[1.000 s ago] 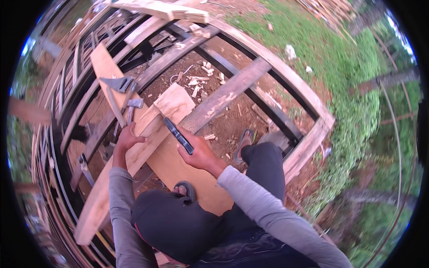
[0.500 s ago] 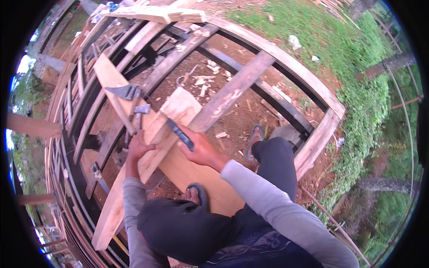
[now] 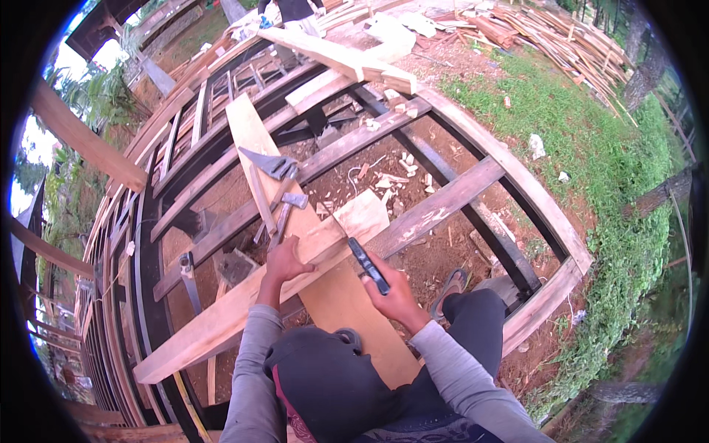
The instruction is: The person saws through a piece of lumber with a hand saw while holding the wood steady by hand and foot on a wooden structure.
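My right hand [image 3: 394, 294] is closed around the dark handle of a handsaw [image 3: 367, 264]. Its thin blade, seen almost edge-on, meets a thick pale timber beam [image 3: 214, 325] near the beam's far end. My left hand [image 3: 284, 264] presses on that beam to the left of the saw, thumb and fingers apart. Under the beam, a wide light plank [image 3: 354, 314] runs crosswise; my sandalled foot [image 3: 347, 338] is beside it. Just beyond my left hand, a hatchet [image 3: 294, 200] and a tool with a broad dark blade [image 3: 269, 164] lie on the plank.
Dark and weathered joists [image 3: 443, 199] form an open frame around me, with bare soil and wood chips [image 3: 391, 177] between them. Another tool with a grey blade [image 3: 190, 284] is at the left. Stacked boards [image 3: 517, 33] lie far right; another person [image 3: 295, 13] is at the back.
My view has shifted, so the scene sits lower and further right and more of the background shows. The saw is still at the beam, and my left hand remains on it.
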A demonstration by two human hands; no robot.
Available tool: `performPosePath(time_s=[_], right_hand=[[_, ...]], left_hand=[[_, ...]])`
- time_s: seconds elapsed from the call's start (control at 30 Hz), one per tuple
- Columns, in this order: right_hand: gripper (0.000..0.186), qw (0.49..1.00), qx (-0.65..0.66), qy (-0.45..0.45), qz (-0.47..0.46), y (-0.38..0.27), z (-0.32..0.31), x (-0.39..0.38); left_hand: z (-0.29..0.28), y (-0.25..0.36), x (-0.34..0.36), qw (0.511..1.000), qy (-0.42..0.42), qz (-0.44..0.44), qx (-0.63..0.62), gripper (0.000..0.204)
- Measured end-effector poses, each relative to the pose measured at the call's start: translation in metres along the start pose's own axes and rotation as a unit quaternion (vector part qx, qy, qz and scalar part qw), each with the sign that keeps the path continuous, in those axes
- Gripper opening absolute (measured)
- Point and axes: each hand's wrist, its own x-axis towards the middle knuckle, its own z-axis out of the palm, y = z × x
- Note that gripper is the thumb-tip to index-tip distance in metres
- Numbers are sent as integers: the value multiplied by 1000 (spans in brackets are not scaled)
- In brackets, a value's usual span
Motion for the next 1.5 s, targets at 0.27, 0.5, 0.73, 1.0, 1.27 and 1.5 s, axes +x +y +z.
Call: performPosePath(time_s=[0.27, 0.5, 0.73, 1.0, 1.27, 1.5], right_hand=[[71, 994, -76, -55, 51, -81, -91, -195], [54, 999, -36, 8, -37, 6, -9, -20], [62, 997, -66, -35, -14, -27, -36, -117], [59, 997, -65, -22, -41, 1, -14, -42], [65, 996, -61, -65, 27, -39, -46, -130], [60, 998, -61, -30, -12, -16, -12, -74]], left_hand=[[-11, 3, -21, 999, 39, -9, 4, 91], [-2, 11, -10, 999, 40, -3, -11, 89], [-11, -9, -30, 998, 65, -17, 13, 88], [-6, 6, -16, 999, 47, -19, -2, 87], [-12, -8, -28, 998, 51, -31, 2, 91], [-12, 4, -26, 998, 54, -27, 6, 87]])
